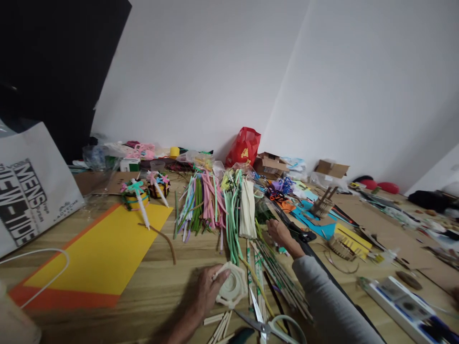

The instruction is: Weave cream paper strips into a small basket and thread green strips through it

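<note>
My left hand (209, 288) is closed on the edge of a cream octagonal dish-like piece (233, 285) with a round ring inside, held just above the wooden table. My right hand (282, 236) reaches forward, its fingers curled beside dark green material (264, 213); what they hold, if anything, is hidden. Between the hands lie green-printed paper-wrapped sticks (257, 267) and a bundle of thin brownish sticks (281, 274). Open scissors (264, 327) rest nearest me, with short pale sticks (223, 327) to their left. Beyond the dish are mint green pipe cleaners (233, 224) and a cream bundle (247, 210).
On the left, yellow sheets (103, 258) lie near two decorated small pots (135, 195) and a white paper bag (36, 191). Pink and purple strips (211, 200) and a red bag (244, 145) stand farther back. A power strip (398, 301) sits at right.
</note>
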A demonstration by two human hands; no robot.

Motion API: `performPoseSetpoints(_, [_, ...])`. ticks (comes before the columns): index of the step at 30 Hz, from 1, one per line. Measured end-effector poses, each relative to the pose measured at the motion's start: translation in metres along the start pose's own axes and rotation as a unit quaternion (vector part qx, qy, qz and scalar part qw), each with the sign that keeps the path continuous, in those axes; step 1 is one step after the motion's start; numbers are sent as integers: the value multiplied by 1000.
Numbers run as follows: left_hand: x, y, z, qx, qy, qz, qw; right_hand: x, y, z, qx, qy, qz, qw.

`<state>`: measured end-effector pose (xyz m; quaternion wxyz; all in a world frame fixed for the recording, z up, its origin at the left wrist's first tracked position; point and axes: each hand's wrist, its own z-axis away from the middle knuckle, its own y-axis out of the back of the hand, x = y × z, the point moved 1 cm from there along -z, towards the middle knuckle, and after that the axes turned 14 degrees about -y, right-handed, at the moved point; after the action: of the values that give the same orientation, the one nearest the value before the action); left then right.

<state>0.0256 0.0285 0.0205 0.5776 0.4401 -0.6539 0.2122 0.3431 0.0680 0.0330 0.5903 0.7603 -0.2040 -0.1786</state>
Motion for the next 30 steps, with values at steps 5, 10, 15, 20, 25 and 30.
performPoseSetpoints(5, [-8,-2,-2,6,-12,-10,1000,-10,-9,34,-16,13,34,999])
performPoseSetpoints(10, [-6,-1,-1,-2,-6,8,1000,-13,-8,58,-15,21,50,998])
performPoseSetpoints(15, [-6,-2,-1,8,0,8,1000,-1,3,65,-11,-12,55,998])
performPoseSetpoints(20, [-4,-1,-2,7,-9,-11,1000,26,23,36,-21,-69,64,995])
performPoseSetpoints(25, [0,1,-1,5,-6,-16,1000,34,22,2,-75,-116,52,989])
performPoseSetpoints(30, [-2,1,0,7,3,-17,1000,32,13,-12,-115,-149,19,982])
